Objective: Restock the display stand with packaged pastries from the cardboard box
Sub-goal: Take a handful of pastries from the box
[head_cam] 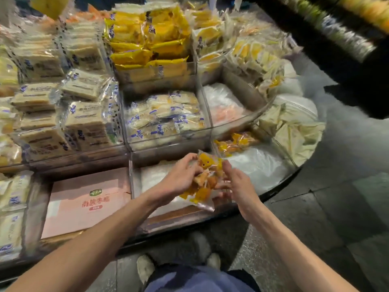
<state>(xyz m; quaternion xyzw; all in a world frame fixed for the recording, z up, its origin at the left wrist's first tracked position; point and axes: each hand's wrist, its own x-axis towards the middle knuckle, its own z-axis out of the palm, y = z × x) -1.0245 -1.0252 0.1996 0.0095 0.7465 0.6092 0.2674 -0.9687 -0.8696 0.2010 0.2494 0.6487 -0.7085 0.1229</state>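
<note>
Head view: both hands on a pastry pack at the near edge of the stand

I see the left hand (179,178) and the right hand (237,186) meeting around a bundle of packaged pastries (205,180), orange-yellow pieces in clear wrap. The left fingers (190,160) are curled over its far left edge. The right thumb presses its right side, with the other right fingers tucked under the wrap. The bundle is held just above the near middle compartment of the display stand (168,144), over a white plastic liner (259,167).

The stand is a rounded, tiered unit of clear-walled bins. Yellow packets (147,39) fill the far middle bin, and pale square cakes (84,123) are stacked to the left. A few more orange packs (235,142) lie in the bin just beyond the hands. A pink cardboard box (84,203) with red print lies flat in the near left compartment.

Dark grey floor tiles (336,207) spread to the right. The far right of the room is too blurred for me to read. My wearer's light shoes (145,268) show at the bottom, close to the stand's base.
</note>
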